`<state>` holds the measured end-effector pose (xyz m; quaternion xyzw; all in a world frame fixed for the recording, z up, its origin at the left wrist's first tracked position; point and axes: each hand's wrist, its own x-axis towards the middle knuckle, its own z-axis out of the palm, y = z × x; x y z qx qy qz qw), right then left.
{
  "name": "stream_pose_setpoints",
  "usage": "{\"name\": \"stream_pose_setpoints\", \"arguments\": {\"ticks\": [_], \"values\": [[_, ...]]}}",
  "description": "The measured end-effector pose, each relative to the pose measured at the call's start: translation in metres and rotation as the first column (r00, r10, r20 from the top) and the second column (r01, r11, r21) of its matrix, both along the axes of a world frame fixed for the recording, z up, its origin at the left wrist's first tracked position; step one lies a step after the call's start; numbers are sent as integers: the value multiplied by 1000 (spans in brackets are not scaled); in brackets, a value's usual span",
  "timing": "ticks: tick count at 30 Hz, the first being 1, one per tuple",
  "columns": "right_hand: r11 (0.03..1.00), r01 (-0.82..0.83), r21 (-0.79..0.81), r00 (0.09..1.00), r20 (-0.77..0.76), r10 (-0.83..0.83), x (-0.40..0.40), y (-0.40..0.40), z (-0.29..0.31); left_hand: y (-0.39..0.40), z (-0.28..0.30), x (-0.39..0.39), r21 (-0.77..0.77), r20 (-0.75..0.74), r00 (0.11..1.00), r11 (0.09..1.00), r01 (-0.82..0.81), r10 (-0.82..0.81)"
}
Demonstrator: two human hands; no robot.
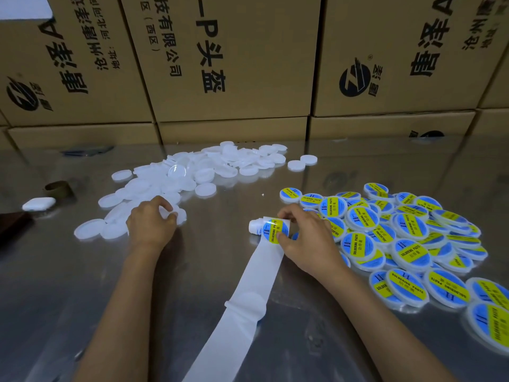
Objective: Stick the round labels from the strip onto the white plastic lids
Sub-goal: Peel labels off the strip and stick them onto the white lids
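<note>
Left hand (151, 222): palm down, fingers curled, pinching at the fingertips. Right hand (304, 238): forearm extended, thumb and fingers gripping, knuckles up.

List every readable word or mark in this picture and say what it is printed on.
"SOLDERING PASTE": on the round blue-and-yellow labels of the finished white plastic lids and on the label at the strip roll.
"唐泽": on the brown cardboard boxes, printed sideways.
"有限公司" and "头盔": on the middle cardboard box.
Smaller print on labels and boxes: too blurred to read.
</note>
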<state>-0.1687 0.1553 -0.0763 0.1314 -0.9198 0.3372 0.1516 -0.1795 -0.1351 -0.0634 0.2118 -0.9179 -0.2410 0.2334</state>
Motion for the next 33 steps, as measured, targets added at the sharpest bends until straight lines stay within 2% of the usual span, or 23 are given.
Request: {"name": "stream_pose_setpoints", "arguments": {"ticks": [4,12,15,19,22,24,28,33], "values": [[999,-12,-31,1000,7,12,0,1,2,2,4,2,168,-114,993,985,33,-14],[993,-79,-89,988,-137,67,3,-2,5,9,13,3,369,-188,982,926,85,-15],[990,-95,-109,979,-189,73,4,-3,6,23,21,4,457,-246,967,871,178,-69],[985,-82,-151,977,-207,49,6,-3,7,55,30,10,746,-340,934,573,338,-108],[984,-85,-159,977,-205,52,7,-4,8,84,32,12,823,-434,877,306,479,-206],[984,-102,-143,973,-222,68,8,-4,8,100,31,12,812,-480,832,217,542,-279],[983,-134,-121,952,-291,94,9,-4,9,115,25,13,783,-508,771,168,599,-384],[979,-176,-101,906,-405,121,12,-6,12,117,25,15,771,-450,775,244,588,-443]]}}
